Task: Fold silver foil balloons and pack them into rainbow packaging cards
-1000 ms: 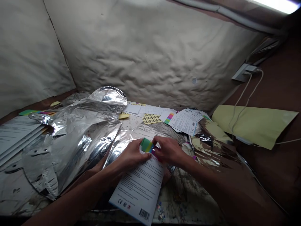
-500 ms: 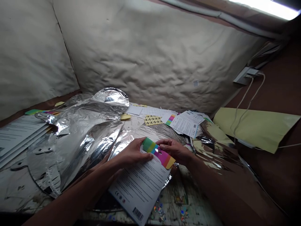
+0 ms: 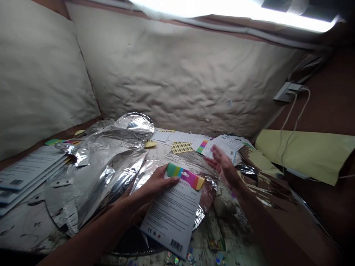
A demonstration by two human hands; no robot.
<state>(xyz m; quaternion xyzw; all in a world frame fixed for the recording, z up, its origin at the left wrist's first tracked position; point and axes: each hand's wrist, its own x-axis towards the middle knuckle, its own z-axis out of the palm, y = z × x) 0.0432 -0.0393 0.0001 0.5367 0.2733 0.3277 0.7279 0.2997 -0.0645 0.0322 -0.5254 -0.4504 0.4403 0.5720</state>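
Note:
My left hand (image 3: 163,180) grips a flat white printed package (image 3: 173,212) by its top left corner, thumb on the front. This package has a rainbow-striped header with a hang hole, lines of small text and a barcode at the bottom. To the right, my right hand (image 3: 224,166) is off the package, slightly blurred, with thumb and fingers apart. It is over the near edge of a pile of similar printed cards (image 3: 222,144); whether it touches them I cannot tell. Under the package lies crinkled silver foil (image 3: 116,159).
More packages are stacked (image 3: 30,166) at the left. Yellow label sheets (image 3: 181,147) lie at the back. Golden film (image 3: 266,192) covers the right side, below a yellow sheet (image 3: 305,151) and cables from a socket (image 3: 290,91). Shiny sequins (image 3: 176,258) dot the front edge.
My right hand has let go of the package header and moved up and right to the card pile. The left hand still holds the package. The camera view has tilted up.

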